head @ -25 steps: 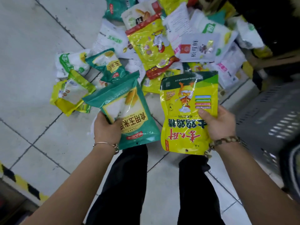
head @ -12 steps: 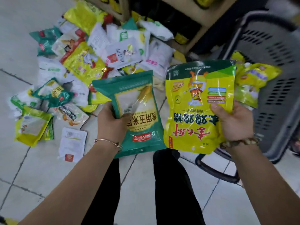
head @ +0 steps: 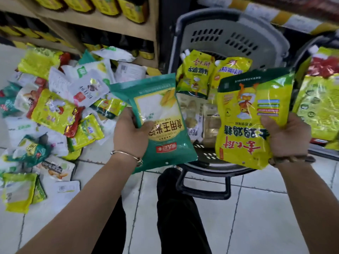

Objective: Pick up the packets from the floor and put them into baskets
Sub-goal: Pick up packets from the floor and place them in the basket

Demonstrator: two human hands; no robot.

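Packets fill both hands. The teal packet (head: 159, 121) is in the left hand (head: 130, 132), gripped at its left edge with the thumb across the front and the fingers curled behind. The yellow packet (head: 245, 121) is in the right hand (head: 286, 136), pinched at its right edge in the same way, thumb on the front. Both are raised off the floor with their print upside down to the camera. The two do not touch.

The yellow packet hangs in front of the grey basket (head: 233, 33), covering the right part of its opening, while the teal packet overlaps the basket's left rim. Inside the basket lie more yellow pouches (head: 198, 76) toward the back and some pale bags (head: 211, 121) in the middle. Its black handle (head: 201, 193) lies folded down on the floor at the near side.

A second basket (head: 302, 50) stands just right of the first, holding yellow and red packs (head: 321, 107).

To the left, a pile (head: 55, 107) of packets in white, yellow, teal and red is spread over the floor (head: 256, 217), reaching back to the foot of a wooden shelf (head: 102, 22) that carries yellow goods.

A thin bangle (head: 126, 155) circles the left wrist and a beaded band (head: 291, 159) the right. Black trousers (head: 179, 208) show between the forearms, above the pale tiles.
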